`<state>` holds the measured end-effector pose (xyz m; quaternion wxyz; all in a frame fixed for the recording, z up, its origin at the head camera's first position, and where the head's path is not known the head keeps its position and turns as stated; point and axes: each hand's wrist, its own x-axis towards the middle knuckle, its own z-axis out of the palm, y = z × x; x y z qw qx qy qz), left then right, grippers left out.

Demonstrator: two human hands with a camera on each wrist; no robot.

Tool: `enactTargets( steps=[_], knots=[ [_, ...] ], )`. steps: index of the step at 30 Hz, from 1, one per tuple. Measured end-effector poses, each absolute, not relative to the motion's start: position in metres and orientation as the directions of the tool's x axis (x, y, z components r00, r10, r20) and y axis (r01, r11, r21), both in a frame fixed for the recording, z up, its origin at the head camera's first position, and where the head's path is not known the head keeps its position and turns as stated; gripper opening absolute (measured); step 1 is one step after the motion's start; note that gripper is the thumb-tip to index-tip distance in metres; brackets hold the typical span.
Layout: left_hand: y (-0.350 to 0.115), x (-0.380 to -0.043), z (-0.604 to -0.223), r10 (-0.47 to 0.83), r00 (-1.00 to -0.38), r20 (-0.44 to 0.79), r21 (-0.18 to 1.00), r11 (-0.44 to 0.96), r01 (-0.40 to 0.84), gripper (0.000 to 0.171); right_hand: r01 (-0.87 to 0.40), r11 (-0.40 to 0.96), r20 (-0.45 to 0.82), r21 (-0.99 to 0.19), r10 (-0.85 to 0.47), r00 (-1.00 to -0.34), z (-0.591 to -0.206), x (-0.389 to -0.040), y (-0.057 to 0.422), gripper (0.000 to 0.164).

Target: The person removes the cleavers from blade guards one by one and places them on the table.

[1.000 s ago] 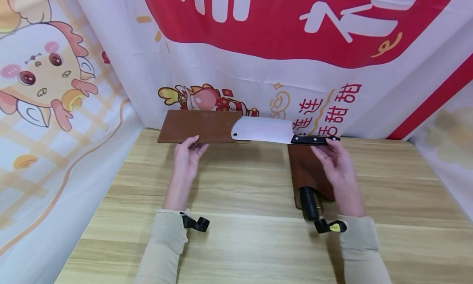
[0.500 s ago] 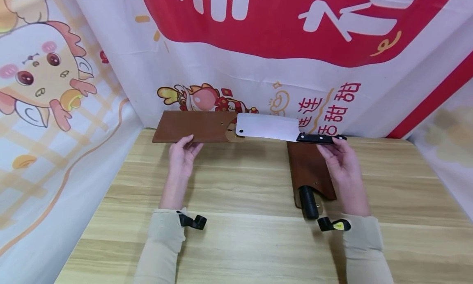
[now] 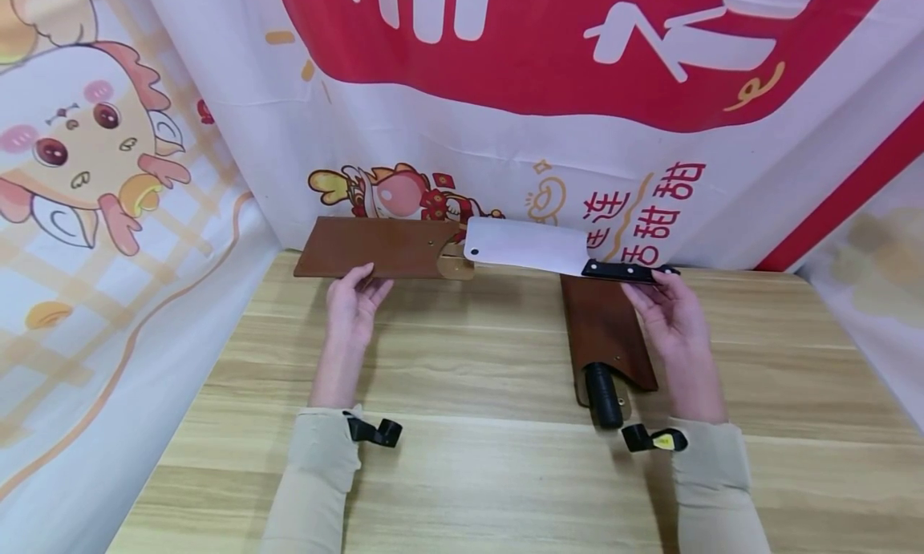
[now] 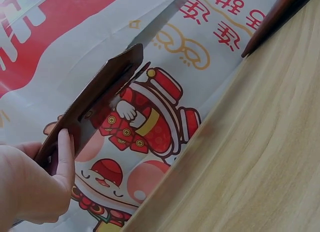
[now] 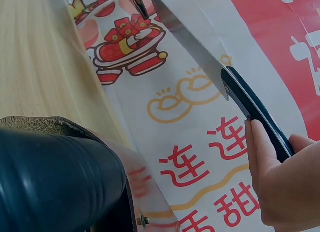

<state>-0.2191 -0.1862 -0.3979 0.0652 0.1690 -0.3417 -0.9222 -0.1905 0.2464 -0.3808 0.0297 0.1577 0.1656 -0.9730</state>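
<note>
In the head view my left hand (image 3: 351, 304) pinches the lower edge of a brown leather knife sheath (image 3: 371, 247), held above the far part of the table. My right hand (image 3: 671, 309) grips the black riveted handle (image 3: 622, 271) of a cleaver. The cleaver's broad steel blade (image 3: 527, 245) points left, its end with the small hole close to the sheath's mouth. The right wrist view shows the blade (image 5: 197, 52) edge-on, fingers and thumb around the handle. In the left wrist view, thumb and fingers hold the sheath (image 4: 92, 102), seen nearly edge-on.
A second brown sheath (image 3: 602, 321) lies on the wooden table (image 3: 462, 474) below the right hand, a black ribbed handle (image 3: 603, 395) sticking out of it. A printed cloth (image 3: 433, 129) hangs behind the table's far edge.
The cleaver has moved right, its blade end coming out of the sheath's mouth. The sheath has shifted slightly left with the left hand. The second sheath has stayed in place.
</note>
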Motion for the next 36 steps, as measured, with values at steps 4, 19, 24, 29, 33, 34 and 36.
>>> enactTargets(
  steps=[4,19,24,29,33,34,36],
  knots=[
    [-0.189,-0.220,-0.397,-0.238,-0.932,-0.273,0.669,-0.743,-0.006,0.005,0.122,-0.945,-0.300,-0.304,-0.027,-0.954,-0.382,-0.191,0.247,0.021],
    [-0.194,-0.219,-0.397,-0.243,-0.930,-0.274,0.693,-0.721,-0.016,0.005,0.157,-0.921,-0.257,-0.356,-0.065,-0.964,-0.383,-0.190,0.244,0.027],
    [-0.195,-0.220,-0.398,-0.246,-0.926,-0.287,0.694,-0.720,-0.024,0.005,0.181,-0.898,-0.237,-0.400,-0.089,-0.967,-0.382,-0.188,0.242,0.031],
    [-0.197,-0.221,-0.398,-0.246,-0.921,-0.301,0.676,-0.737,-0.025,0.008,0.195,-0.905,-0.209,-0.378,-0.122,-0.970,-0.383,-0.189,0.241,0.027],
    [-0.198,-0.222,-0.398,-0.238,-0.922,-0.306,0.666,-0.745,-0.029,0.009,0.203,-0.911,-0.197,-0.359,-0.138,-0.971,-0.384,-0.190,0.242,0.029],
    [-0.198,-0.222,-0.398,-0.237,-0.922,-0.305,0.667,-0.744,-0.030,0.009,0.202,-0.911,-0.204,-0.359,-0.134,-0.970,-0.384,-0.190,0.242,0.031],
    [-0.198,-0.221,-0.398,-0.233,-0.923,-0.306,0.666,-0.745,-0.033,0.010,0.203,-0.909,-0.221,-0.364,-0.127,-0.967,-0.384,-0.191,0.242,0.035]
  ],
)
